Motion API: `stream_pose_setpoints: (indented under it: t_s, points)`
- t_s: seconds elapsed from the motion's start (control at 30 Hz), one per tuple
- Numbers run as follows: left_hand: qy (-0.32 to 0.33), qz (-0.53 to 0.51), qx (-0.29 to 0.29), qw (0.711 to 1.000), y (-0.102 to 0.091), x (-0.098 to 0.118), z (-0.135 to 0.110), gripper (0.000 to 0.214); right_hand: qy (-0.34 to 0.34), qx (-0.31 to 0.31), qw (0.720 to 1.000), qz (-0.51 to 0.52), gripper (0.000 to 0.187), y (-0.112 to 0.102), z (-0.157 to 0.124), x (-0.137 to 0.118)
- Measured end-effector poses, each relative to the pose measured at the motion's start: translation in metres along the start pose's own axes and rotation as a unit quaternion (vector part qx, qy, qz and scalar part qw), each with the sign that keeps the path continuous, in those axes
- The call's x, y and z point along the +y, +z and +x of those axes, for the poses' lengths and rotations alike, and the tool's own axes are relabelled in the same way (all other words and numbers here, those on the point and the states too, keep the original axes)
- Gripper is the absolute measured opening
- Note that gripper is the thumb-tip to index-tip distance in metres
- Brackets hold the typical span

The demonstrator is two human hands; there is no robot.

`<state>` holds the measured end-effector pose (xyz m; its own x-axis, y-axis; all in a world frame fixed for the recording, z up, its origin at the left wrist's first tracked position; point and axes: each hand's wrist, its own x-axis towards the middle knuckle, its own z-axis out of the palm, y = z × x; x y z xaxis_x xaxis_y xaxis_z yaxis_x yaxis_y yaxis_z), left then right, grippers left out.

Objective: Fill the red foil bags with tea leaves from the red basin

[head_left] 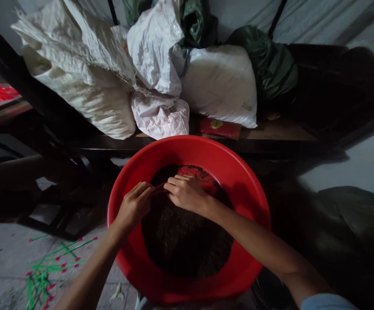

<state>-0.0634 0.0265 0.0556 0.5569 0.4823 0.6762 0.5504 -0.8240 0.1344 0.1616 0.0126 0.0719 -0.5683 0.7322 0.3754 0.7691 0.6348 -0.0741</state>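
A big red plastic basin [248,189] sits right below me, holding a dark heap of loose material [180,241] that looks like soil or dried leaves. Both my hands are inside it, over the far part of the heap. My left hand [135,204] is closed in a pinch on a thin reddish stick-like thing [159,189]. My right hand [187,191] is curled, fingers closed on the other end of the same thing. What exactly the thin piece is, I cannot make out in the dim light.
Behind the basin runs a dark wooden bench [277,133] piled with white sacks [219,84], a pink bag [161,116], green bags [270,64] and a flat red packet [221,128]. Green sticks with red tips [47,267] lie scattered on the floor at lower left.
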Motion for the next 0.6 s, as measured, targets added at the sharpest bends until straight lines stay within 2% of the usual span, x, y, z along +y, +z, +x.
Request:
stream_pose_setpoints:
  t_s: [0.1, 0.17, 0.27, 0.33, 0.43, 0.53, 0.6]
  points:
    - [0.000, 0.013, 0.026, 1.000, 0.004, -0.002, 0.002, 0.027, -0.037, -0.028, 0.999, -0.004, 0.013, 0.001, 0.014, -0.007]
    - [0.001, 0.006, 0.024, 1.000, 0.005, -0.003, 0.002, 0.028, -0.064, -0.051, 0.997, -0.008, 0.016, 0.006, 0.022, -0.011]
    - [0.014, -0.005, 0.013, 1.000, 0.000, -0.008, -0.006, 0.027, -0.102, -0.038, 0.994, -0.029, 0.013, 0.014, 0.020, -0.009]
    - [0.013, 0.001, 0.014, 1.000, -0.005, -0.012, -0.014, 0.026, -0.120, 0.005, 0.991, -0.058, 0.017, 0.015, -0.001, 0.001]
    - [-0.002, -0.003, 0.016, 1.000, -0.006, -0.015, -0.024, 0.026, -0.117, 0.078, 0.983, -0.117, 0.026, 0.005, -0.057, 0.028]
    - [-0.009, -0.065, -0.005, 0.998, 0.006, -0.011, -0.023, 0.024, -0.079, 0.110, 0.976, -0.173, 0.021, -0.008, -0.117, 0.054]
    - [-0.009, -0.100, -0.016, 0.995, 0.017, -0.005, -0.017, 0.022, -0.041, 0.112, 0.977, -0.174, 0.021, -0.010, -0.142, 0.062]
